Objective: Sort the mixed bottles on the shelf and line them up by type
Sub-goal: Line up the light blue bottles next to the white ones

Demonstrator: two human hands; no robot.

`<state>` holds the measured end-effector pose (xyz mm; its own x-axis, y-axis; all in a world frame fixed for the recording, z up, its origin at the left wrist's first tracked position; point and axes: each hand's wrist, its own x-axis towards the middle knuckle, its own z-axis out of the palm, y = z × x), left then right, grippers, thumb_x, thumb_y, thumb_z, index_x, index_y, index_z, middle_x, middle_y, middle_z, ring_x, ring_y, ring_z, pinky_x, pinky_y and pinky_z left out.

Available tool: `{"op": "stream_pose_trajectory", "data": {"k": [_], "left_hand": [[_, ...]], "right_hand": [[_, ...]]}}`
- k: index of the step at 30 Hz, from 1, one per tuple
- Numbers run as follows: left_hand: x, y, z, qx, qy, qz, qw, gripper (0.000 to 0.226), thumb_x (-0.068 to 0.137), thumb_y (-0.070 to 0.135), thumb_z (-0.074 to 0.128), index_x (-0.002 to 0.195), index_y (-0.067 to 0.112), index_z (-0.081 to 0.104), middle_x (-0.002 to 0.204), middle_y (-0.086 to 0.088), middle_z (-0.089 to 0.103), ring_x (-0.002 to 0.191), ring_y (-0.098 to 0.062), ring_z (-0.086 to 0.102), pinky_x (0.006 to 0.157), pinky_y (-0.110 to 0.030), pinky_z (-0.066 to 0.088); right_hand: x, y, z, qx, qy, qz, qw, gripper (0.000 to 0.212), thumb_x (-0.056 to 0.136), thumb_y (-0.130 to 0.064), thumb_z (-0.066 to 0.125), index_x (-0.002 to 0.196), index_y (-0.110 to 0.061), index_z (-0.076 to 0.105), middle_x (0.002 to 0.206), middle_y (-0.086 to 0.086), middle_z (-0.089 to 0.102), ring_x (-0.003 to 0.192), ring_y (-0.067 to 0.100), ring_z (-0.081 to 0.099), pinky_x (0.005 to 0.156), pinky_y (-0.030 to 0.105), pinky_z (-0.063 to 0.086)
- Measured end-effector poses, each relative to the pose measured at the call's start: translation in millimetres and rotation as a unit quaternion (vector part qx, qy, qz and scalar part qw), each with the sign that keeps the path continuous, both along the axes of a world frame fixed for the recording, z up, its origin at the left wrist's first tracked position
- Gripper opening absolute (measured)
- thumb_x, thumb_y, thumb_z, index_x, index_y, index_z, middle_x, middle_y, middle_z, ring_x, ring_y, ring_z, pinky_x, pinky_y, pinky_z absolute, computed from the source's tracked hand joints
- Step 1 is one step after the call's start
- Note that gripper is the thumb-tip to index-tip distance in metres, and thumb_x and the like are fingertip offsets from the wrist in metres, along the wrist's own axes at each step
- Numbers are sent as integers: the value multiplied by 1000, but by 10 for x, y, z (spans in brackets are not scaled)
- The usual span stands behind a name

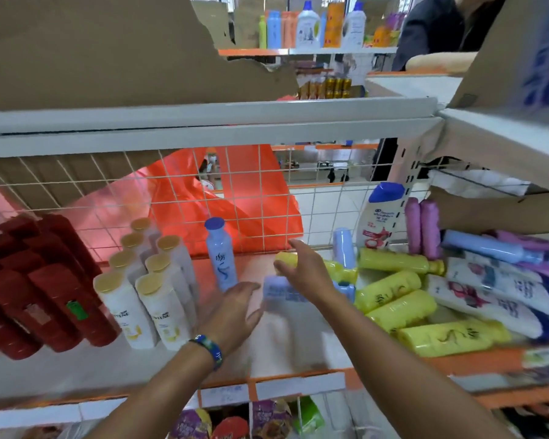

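Both hands reach over the white shelf [76, 369] at centre frame. The left hand [232, 308] is spread open, palm down, gripping nothing; the right hand [305, 267] has its fingers loosely spread above a blurred pale-blue bottle [279, 288] lying between the two hands, and contact cannot be told. Behind them one blue bottle [221, 255] stands upright, its script unreadable. At lower left, white gold-capped bottles [146, 280] read "PANTENE", beside dark red bottles [42, 280]. At right lie yellow bottles [393, 299] and white Head & Shoulders bottles [488, 293].
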<state>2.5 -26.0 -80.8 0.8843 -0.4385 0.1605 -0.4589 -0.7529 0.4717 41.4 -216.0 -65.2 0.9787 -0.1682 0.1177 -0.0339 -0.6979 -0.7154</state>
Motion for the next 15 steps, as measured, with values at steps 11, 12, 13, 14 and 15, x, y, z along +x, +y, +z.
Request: {"op": "stream_pose_trajectory", "data": {"k": [11, 12, 13, 14, 15], "left_hand": [[447, -874, -135, 93, 3, -41, 995, 48, 82, 29, 64, 128, 22, 50, 125, -3, 56, 114, -26, 53, 95, -34, 40], [441, -920, -166, 113, 6, -39, 993, 52, 83, 31, 63, 131, 24, 46, 130, -1, 54, 118, -25, 50, 101, -36, 36], [431, -960, -199, 139, 5, -36, 990, 56, 83, 32, 63, 134, 27, 42, 133, 2, 50, 122, -22, 47, 106, -39, 29], [416, -991, -224, 163, 1, -32, 986, 58, 82, 32, 62, 136, 30, 39, 135, 4, 48, 125, -20, 44, 110, -42, 23], [407, -1011, -243, 174, -4, -28, 984, 59, 82, 31, 61, 136, 32, 38, 135, 6, 47, 126, -19, 43, 111, -44, 20]], "right_hand": [[-288, -1154, 73, -24, 11, -117, 993, 49, 91, -21, 62, 137, -9, 52, 138, 9, 55, 128, 25, 50, 104, 32, 36], [-290, -1215, 59, -31, 14, -120, 992, 48, 90, -21, 63, 136, -9, 53, 136, 10, 57, 126, 25, 51, 103, 32, 37], [-282, -1267, 50, -37, 18, -122, 992, 48, 89, -20, 63, 135, -9, 54, 134, 11, 58, 124, 26, 52, 102, 33, 39], [-265, -1303, 42, -44, 23, -121, 991, 48, 88, -19, 63, 134, -8, 54, 133, 12, 58, 123, 27, 53, 101, 34, 40], [-236, -1325, 33, -47, 30, -118, 991, 48, 88, -19, 63, 134, -7, 53, 133, 12, 58, 123, 28, 53, 101, 34, 40]]}}
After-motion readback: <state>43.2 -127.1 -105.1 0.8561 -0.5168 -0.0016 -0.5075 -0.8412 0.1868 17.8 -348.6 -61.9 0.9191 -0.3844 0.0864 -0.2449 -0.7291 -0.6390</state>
